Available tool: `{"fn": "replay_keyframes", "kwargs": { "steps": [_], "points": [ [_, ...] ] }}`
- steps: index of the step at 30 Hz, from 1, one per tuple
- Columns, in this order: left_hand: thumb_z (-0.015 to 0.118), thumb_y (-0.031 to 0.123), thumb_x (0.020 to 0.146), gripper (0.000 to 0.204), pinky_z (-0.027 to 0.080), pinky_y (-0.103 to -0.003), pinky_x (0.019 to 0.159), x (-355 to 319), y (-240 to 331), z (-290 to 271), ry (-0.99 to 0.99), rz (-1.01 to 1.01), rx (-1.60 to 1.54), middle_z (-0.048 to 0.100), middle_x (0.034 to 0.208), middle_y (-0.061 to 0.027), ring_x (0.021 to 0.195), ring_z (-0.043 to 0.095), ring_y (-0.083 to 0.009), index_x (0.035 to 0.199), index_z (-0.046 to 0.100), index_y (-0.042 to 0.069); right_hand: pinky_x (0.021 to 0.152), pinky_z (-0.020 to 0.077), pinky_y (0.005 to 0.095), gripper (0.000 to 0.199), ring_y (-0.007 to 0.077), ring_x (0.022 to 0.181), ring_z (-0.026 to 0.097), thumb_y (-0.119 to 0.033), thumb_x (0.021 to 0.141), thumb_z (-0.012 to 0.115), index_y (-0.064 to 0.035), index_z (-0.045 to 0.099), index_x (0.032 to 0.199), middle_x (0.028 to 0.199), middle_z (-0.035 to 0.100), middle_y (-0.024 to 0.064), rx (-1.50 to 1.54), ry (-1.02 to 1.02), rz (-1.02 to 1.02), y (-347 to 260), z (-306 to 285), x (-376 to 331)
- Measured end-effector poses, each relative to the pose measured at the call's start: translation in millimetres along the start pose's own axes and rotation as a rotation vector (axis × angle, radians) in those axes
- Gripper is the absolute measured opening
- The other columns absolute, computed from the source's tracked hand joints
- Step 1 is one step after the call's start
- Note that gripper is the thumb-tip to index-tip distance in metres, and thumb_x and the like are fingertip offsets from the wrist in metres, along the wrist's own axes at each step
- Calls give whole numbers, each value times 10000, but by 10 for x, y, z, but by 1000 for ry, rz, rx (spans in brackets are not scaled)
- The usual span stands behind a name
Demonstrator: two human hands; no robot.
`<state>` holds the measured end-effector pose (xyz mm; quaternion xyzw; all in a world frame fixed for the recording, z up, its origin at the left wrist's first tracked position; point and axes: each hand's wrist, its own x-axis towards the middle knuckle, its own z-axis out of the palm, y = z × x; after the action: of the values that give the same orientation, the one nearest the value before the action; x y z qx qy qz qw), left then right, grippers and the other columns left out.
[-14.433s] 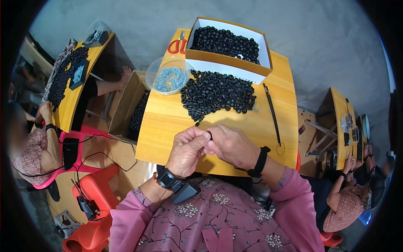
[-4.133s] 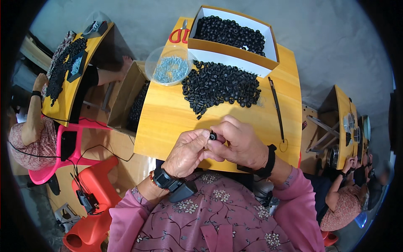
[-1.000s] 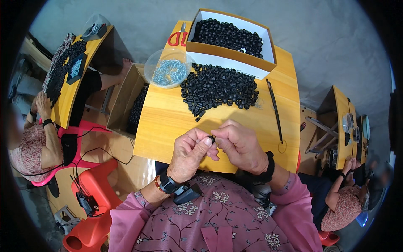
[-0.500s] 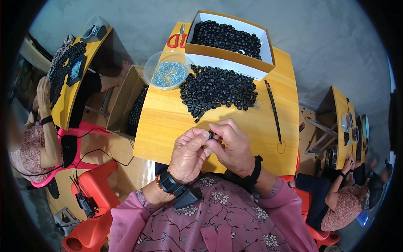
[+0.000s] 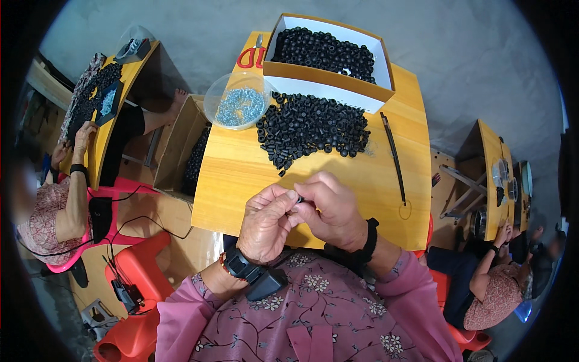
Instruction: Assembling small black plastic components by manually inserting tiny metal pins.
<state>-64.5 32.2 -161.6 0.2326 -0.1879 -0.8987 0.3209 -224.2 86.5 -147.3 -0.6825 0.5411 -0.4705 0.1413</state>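
Note:
My left hand (image 5: pixel 268 220) and my right hand (image 5: pixel 330 208) meet over the near edge of the wooden table (image 5: pixel 223 193). Between their pinched fingertips is a small black cap-like piece (image 5: pixel 300 198), mostly covered by the fingers. Just beyond my hands lies a spread pile of similar small black pieces (image 5: pixel 313 127), some round and some like short tubes. A clear round tub (image 5: pixel 209 108) left of the pile holds small shiny, bluish-clear parts (image 5: pixel 241 107).
An open box (image 5: pixel 329 90) of black rounded pieces stands at the back. Red-handled scissors (image 5: pixel 246 58) lie left of it, a thin black stick (image 5: pixel 393 158) at right. A cardboard carton (image 5: pixel 172 145) and red stool (image 5: pixel 139 259) stand at left. People work at tables on both sides.
The black piece has turned between my fingertips and now shows less, with my hands nearly in place. At the left, the other person's hand has moved toward the dark tray on their table.

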Motion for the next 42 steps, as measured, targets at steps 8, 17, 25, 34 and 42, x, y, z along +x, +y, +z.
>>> {"fn": "replay_keyframes", "kwargs": {
  "steps": [8,17,25,34,42],
  "points": [
    [549,89,1024,116,603,-323,818,75,34,-140,-12,-78,65,699,946,-105,867,696,-174,1005,634,12,734,504,381,364,294,818,601,-27,796,722,-28,630,1148,895,572,117,9,-104,55,77,-2,-22],
    [528,92,1025,121,612,-435,854,107,158,-276,53,-93,-25,703,959,-139,882,718,-248,1082,615,30,791,504,264,398,122,861,620,-1,896,698,2,612,1285,1017,648,78,233,34,382,132,-207,-241],
    [564,117,998,138,603,-401,816,216,701,-175,62,232,122,652,916,-85,862,674,-208,1108,595,40,674,487,266,191,148,740,620,-30,905,698,31,691,1085,828,651,77,127,-135,462,195,-299,-627],
    [562,166,1019,318,557,-478,944,442,1413,-864,392,591,15,624,1163,-238,1052,646,-325,1276,446,18,696,507,318,164,242,770,651,-61,908,682,30,675,1045,858,649,121,156,-93,468,182,-290,-653],
    [633,103,971,283,586,-340,721,487,1055,-1036,390,540,330,690,951,-100,783,664,-187,1233,564,24,693,505,303,150,221,760,645,-58,916,669,22,675,1043,850,647,113,164,-35,439,243,-374,-750]
  ]
}}
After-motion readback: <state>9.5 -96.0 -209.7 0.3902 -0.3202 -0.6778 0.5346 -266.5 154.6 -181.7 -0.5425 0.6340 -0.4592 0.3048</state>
